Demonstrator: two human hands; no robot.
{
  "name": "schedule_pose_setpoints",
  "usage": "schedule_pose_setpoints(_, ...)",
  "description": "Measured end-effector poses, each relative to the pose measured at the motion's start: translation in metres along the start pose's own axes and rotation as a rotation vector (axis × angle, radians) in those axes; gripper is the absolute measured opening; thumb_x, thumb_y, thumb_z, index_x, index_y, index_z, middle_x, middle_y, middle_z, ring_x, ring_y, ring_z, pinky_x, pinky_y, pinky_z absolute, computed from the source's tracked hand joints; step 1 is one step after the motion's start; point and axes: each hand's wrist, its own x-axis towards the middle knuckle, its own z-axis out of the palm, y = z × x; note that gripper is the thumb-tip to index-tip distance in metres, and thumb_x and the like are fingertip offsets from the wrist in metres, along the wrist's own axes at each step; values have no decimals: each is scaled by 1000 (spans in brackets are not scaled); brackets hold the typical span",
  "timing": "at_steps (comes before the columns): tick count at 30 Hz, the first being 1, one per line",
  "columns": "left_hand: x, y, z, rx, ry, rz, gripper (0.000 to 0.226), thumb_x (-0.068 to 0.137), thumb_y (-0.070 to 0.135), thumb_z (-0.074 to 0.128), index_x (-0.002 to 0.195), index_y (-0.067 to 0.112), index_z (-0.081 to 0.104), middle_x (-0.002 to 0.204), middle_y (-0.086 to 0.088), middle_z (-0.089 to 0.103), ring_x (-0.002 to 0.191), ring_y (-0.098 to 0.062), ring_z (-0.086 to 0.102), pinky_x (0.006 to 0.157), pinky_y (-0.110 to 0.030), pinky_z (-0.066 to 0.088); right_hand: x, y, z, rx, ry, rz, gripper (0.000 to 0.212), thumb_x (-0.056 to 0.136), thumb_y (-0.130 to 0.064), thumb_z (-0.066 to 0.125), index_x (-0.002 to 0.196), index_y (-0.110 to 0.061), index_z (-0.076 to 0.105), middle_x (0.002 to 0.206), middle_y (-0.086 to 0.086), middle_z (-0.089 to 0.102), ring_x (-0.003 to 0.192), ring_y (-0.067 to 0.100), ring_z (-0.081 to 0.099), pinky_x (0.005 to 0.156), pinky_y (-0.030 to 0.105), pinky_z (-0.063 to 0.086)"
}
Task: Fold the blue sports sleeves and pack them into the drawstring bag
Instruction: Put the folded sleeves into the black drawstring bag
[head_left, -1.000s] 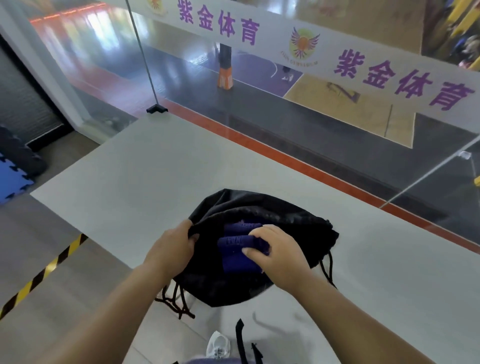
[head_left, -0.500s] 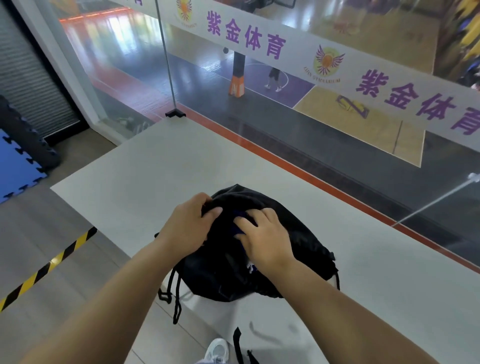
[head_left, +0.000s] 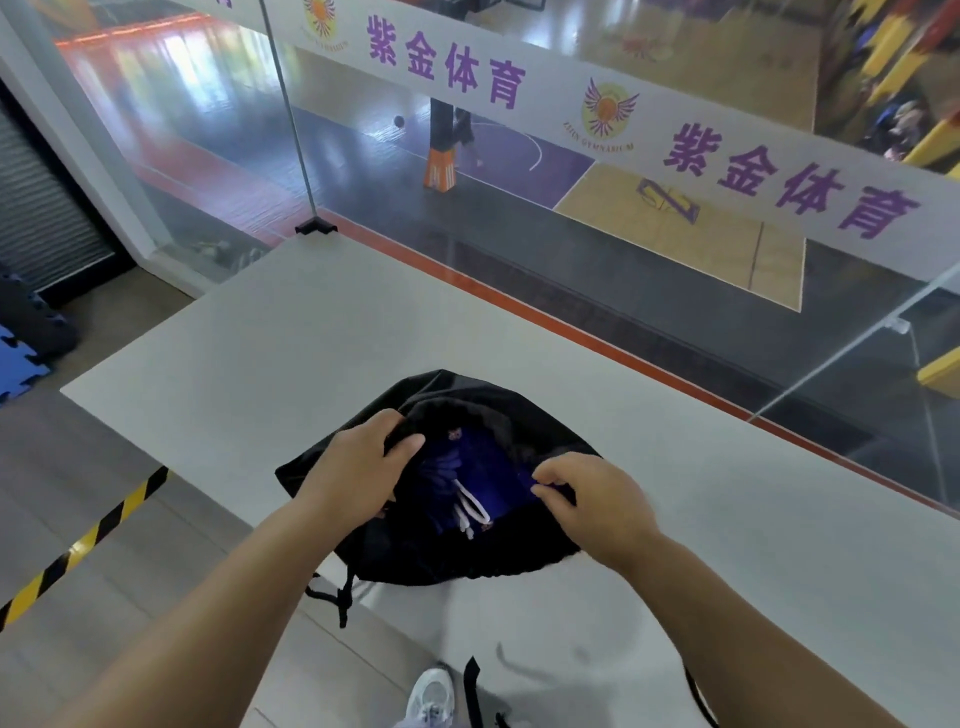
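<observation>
A black drawstring bag (head_left: 467, 556) lies on the grey table (head_left: 311, 338) near its front edge, its mouth pulled wide. Inside it I see blue fabric, the sports sleeves (head_left: 488, 467), with a white cord loop on top. My left hand (head_left: 358, 462) pinches the left rim of the bag's mouth. My right hand (head_left: 597, 499) pinches the right rim. The bag's black cords hang off the table edge below my left wrist.
A glass wall (head_left: 519, 218) with a white banner runs along the table's far side, with a sports court behind it. Yellow-black floor tape (head_left: 83, 545) lies at the left. Blue foam mats (head_left: 21, 364) sit far left. A white shoe (head_left: 431, 696) shows below.
My right hand has let go of the sleeves, which now lie inside the bag. Both hands have moved apart to the rim and spread the mouth wide.
</observation>
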Motion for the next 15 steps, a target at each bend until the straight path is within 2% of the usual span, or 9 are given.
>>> schedule_pose_setpoints(2,-3,-4,6,59,-14,22,17,94,40,47,84,26,50,72,0,63,58,-19,65,62,-35,56,-11,13,-5,-5,85,115,13,88,-24,62,99,-20,69,96,-7,68,91,12,61,78,21,46)
schedule_pose_setpoints(4,-7,-6,12,124,-10,36,21,95,40,44,81,25,46,69,-1,61,62,-22,63,63,-37,54,-18,26,-9,-28,133,186,22,87,-24,64,108,-17,65,103,-2,67,98,17,59,85,27,49)
schedule_pose_setpoints(6,-12,-6,19,155,-9,7,21,96,41,40,87,24,45,72,-1,61,61,-24,65,54,-35,54,-21,36,-11,-60,113,219,35,87,-28,64,119,-15,57,114,2,60,107,19,53,95,31,47)
schedule_pose_setpoints(9,-21,-6,30,165,-34,-68,21,96,46,36,96,27,43,85,-1,59,57,-26,67,50,-34,57,-18,49,-14,-106,-24,292,63,85,-39,64,136,-12,38,134,5,45,125,22,39,103,33,37)
schedule_pose_setpoints(10,-24,-7,33,187,-46,-89,23,94,49,37,104,28,42,94,-1,59,60,-25,67,53,-35,58,-16,53,-14,-109,-99,308,71,85,-41,65,139,-10,32,140,6,40,130,23,35,106,35,35)
schedule_pose_setpoints(12,-29,-7,40,263,-76,-124,45,89,53,46,126,29,35,116,-1,53,72,-24,66,64,-36,58,-11,64,-11,-85,-249,336,84,82,-45,66,145,-11,23,147,6,35,137,25,30,111,39,32)
schedule_pose_setpoints(13,-32,-8,44,297,-90,-141,57,87,52,53,133,27,31,124,-1,48,77,-23,66,70,-36,57,-9,69,-10,-63,-303,338,86,79,-46,67,146,-15,22,146,4,37,136,25,33,111,41,34)
schedule_pose_setpoints(15,-36,-8,50,324,-101,-159,69,84,43,63,139,23,26,130,-4,44,85,-25,65,76,-35,54,-6,76,-8,-16,-350,332,78,76,-43,69,141,-22,30,139,1,48,129,22,44,105,41,41)
